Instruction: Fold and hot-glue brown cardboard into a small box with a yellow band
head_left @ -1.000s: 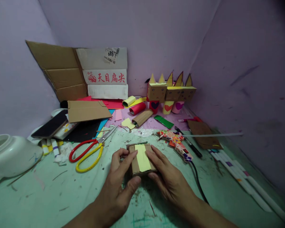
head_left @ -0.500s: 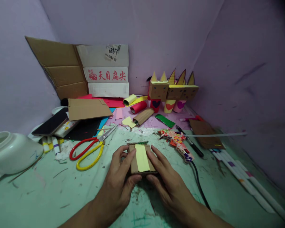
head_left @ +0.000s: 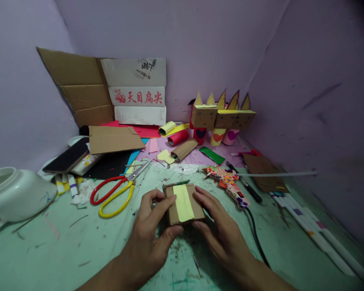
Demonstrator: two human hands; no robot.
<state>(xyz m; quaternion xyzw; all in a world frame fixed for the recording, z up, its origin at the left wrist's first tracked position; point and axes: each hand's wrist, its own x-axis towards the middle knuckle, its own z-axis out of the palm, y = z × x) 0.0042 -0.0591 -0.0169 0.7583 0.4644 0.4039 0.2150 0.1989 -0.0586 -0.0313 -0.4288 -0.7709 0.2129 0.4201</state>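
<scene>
A small cardboard box with a pale yellow paper strip across its top is held low over the green tabletop, slightly tilted. My left hand grips its left side, index finger on the top edge and thumb at the near left corner. On the opposite side my right hand closes on the box, its fingers along the right edge and thumb near the front. To the left lie scissors with one red and one yellow handle. A flower-patterned glue gun rests to the right, a glue stick jutting from its back.
Box-headed paper figures stand at the back right, with paper rolls beside them. A folded carton leans on the wall. At left are a white pot and a phone; several markers lie at right.
The box has turned slightly and shifted a little right in my hands. The fingers of my right hand have slid a bit along its edge. The view has moved slightly.
</scene>
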